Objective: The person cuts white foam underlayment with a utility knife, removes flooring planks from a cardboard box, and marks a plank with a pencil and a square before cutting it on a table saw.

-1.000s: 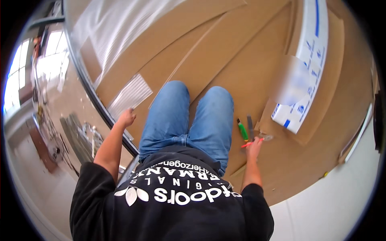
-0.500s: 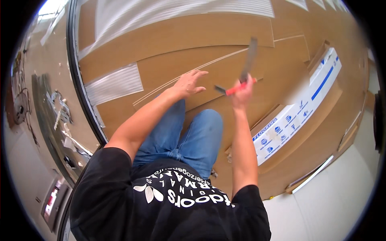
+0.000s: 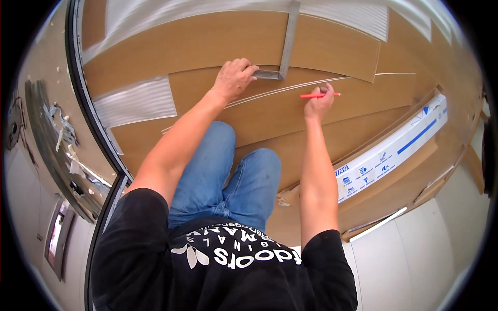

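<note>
Metal carpenter's square (image 3: 288,44) laid across brown plank (image 3: 207,39), blade reaching past far edge, short leg along near edge; contact there cannot be told. Short leg pinched by fingers of left hand (image 3: 235,78). Red pencil (image 3: 309,96) gripped in closed fingers of right hand (image 3: 317,105). Square judged light, stiff, prone to slide; best held by short leg. Half a second ago, square carried raised in right hand; left hand empty.

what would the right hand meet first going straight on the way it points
Probably the edge of the upper brown board, just past the thin white lines, though the right hand may pass above.
</note>
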`<action>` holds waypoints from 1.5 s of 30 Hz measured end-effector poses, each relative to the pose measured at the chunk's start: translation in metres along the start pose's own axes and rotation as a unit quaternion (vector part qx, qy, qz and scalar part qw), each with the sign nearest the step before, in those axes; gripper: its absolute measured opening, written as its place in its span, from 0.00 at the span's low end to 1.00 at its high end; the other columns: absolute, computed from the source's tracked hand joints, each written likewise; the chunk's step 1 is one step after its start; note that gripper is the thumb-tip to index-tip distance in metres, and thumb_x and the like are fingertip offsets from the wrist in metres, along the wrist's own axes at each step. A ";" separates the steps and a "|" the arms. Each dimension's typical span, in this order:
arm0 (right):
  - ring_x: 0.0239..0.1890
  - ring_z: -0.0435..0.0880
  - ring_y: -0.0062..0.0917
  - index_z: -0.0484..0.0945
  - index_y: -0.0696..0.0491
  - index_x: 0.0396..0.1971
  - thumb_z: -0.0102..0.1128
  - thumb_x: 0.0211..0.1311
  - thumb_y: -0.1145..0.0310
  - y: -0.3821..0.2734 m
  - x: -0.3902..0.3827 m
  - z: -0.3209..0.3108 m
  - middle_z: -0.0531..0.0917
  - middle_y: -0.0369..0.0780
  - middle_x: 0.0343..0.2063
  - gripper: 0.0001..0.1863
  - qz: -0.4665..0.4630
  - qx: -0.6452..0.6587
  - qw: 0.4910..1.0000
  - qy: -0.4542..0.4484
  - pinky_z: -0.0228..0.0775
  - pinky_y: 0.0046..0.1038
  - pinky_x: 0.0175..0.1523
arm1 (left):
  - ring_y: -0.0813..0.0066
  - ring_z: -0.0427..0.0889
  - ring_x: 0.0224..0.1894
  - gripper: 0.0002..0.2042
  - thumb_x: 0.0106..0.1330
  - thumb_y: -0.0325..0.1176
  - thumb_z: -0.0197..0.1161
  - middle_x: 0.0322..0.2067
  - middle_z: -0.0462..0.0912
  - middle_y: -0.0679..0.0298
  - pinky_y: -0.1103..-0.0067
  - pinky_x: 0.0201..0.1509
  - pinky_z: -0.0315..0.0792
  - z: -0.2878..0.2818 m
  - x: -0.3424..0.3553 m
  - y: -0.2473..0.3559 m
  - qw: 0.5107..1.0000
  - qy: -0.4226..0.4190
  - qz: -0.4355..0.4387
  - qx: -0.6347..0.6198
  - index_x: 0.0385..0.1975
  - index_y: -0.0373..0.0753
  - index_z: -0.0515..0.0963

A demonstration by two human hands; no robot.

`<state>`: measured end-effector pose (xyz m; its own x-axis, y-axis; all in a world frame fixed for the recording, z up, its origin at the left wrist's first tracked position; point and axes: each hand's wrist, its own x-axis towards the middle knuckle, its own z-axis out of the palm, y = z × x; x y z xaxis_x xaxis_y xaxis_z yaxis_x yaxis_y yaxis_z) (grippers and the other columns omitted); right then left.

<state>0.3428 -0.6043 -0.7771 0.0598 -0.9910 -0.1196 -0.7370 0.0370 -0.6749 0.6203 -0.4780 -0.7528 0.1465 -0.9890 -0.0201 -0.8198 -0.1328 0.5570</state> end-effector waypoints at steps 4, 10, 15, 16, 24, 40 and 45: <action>0.43 0.74 0.39 0.73 0.54 0.55 0.57 0.68 0.74 0.034 -0.008 -0.002 0.80 0.43 0.36 0.16 -0.105 -0.153 0.983 -0.010 0.69 0.42 0.50 | 0.66 0.81 0.43 0.13 0.64 0.38 0.71 0.38 0.81 0.67 0.70 0.46 0.73 0.009 0.002 -0.007 0.999 0.007 -0.024 -0.028 0.47 0.46 0.84; 0.40 0.73 0.42 0.73 0.48 0.50 0.56 0.65 0.76 0.045 -0.006 0.016 0.80 0.44 0.36 0.14 -0.171 -0.208 0.961 0.069 0.66 0.45 0.47 | 0.65 0.82 0.40 0.13 0.61 0.38 0.74 0.37 0.82 0.66 0.70 0.43 0.75 0.019 0.010 -0.009 0.997 0.050 -0.047 -0.042 0.43 0.44 0.85; 0.39 0.76 0.44 0.72 0.49 0.50 0.58 0.61 0.78 0.046 -0.006 0.016 0.80 0.43 0.36 0.17 -0.177 -0.214 0.959 0.054 0.67 0.48 0.47 | 0.65 0.81 0.36 0.14 0.58 0.39 0.76 0.37 0.82 0.67 0.71 0.41 0.76 0.014 0.015 -0.010 0.997 0.033 -0.069 -0.018 0.42 0.44 0.85; 0.39 0.76 0.43 0.72 0.49 0.49 0.58 0.61 0.79 0.046 -0.005 0.016 0.80 0.43 0.36 0.17 -0.193 -0.199 0.959 0.064 0.67 0.48 0.48 | 0.65 0.81 0.36 0.14 0.58 0.39 0.76 0.37 0.82 0.67 0.71 0.41 0.76 0.014 0.018 -0.009 0.997 0.031 -0.068 -0.017 0.42 0.44 0.85; 0.40 0.78 0.42 0.71 0.48 0.49 0.59 0.59 0.80 0.045 -0.004 0.017 0.81 0.41 0.36 0.19 -0.199 -0.211 0.954 0.072 0.66 0.48 0.49 | 0.62 0.78 0.54 0.27 0.54 0.37 0.78 0.51 0.79 0.62 0.67 0.56 0.72 0.002 0.042 0.002 0.998 -0.050 -0.049 -0.004 0.55 0.46 0.79; 0.39 0.79 0.39 0.70 0.47 0.48 0.59 0.58 0.82 0.044 -0.002 0.016 0.81 0.40 0.36 0.20 -0.204 -0.211 0.954 0.066 0.65 0.46 0.49 | 0.64 0.50 0.80 0.44 0.54 0.61 0.72 0.78 0.55 0.67 0.59 0.82 0.43 0.026 0.100 -0.038 0.966 -0.162 0.193 0.055 0.73 0.60 0.65; 0.40 0.79 0.40 0.70 0.48 0.49 0.59 0.59 0.82 0.043 -0.002 0.017 0.81 0.41 0.37 0.20 -0.204 -0.207 0.955 0.065 0.65 0.46 0.49 | 0.63 0.49 0.81 0.44 0.57 0.64 0.68 0.79 0.54 0.70 0.60 0.82 0.38 0.024 0.101 -0.036 0.967 -0.174 0.178 0.057 0.75 0.58 0.63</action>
<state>0.3221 -0.5982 -0.8180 0.3336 -0.9209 0.2016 -0.8753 -0.3820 -0.2966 0.6508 -0.5744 -0.7951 -0.3349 -0.9328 -0.1335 -0.8424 0.2329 0.4860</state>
